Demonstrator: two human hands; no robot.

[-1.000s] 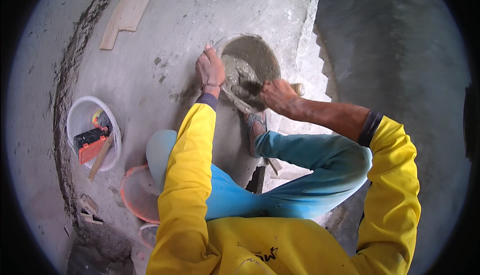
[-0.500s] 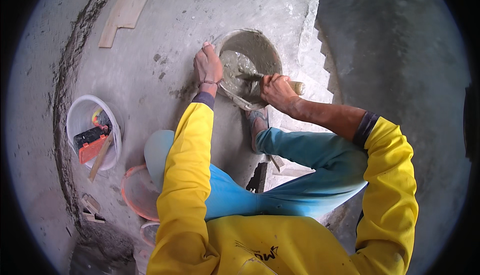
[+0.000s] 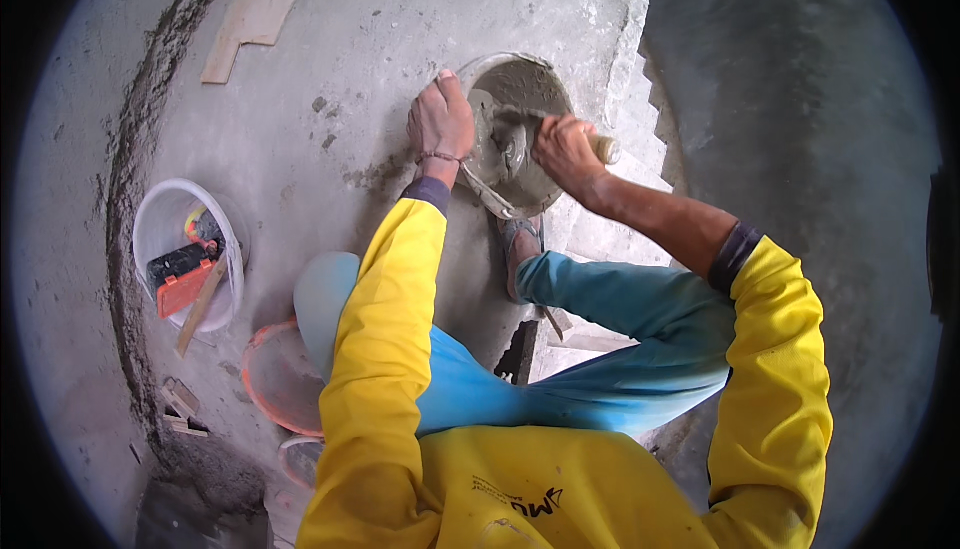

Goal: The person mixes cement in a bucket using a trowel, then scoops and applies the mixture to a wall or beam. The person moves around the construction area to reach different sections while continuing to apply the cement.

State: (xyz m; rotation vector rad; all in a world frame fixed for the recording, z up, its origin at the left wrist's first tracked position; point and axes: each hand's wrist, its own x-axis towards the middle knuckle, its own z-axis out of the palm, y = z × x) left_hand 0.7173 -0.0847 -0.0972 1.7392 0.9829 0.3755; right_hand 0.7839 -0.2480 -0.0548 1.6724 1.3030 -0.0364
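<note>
The person squats on the concrete floor in a yellow long-sleeved shirt and blue trousers, and leans over a round pan full of wet grey mortar. The pan sits far from the person, just beside the raw edge of a step on the right. The left hand is closed over the left rim of the pan and keeps hold of it. The right hand is closed around the pale wooden handle of a trowel; the blade is down in the mortar, near the middle of the pan. One sandalled foot stands just on the near side of the pan.

At the left, well apart from the hands, stands a white bucket with an orange tool and a wooden stick inside. An orange basin is near the person's left knee. A flat wooden board lies on the floor, far at the left.
</note>
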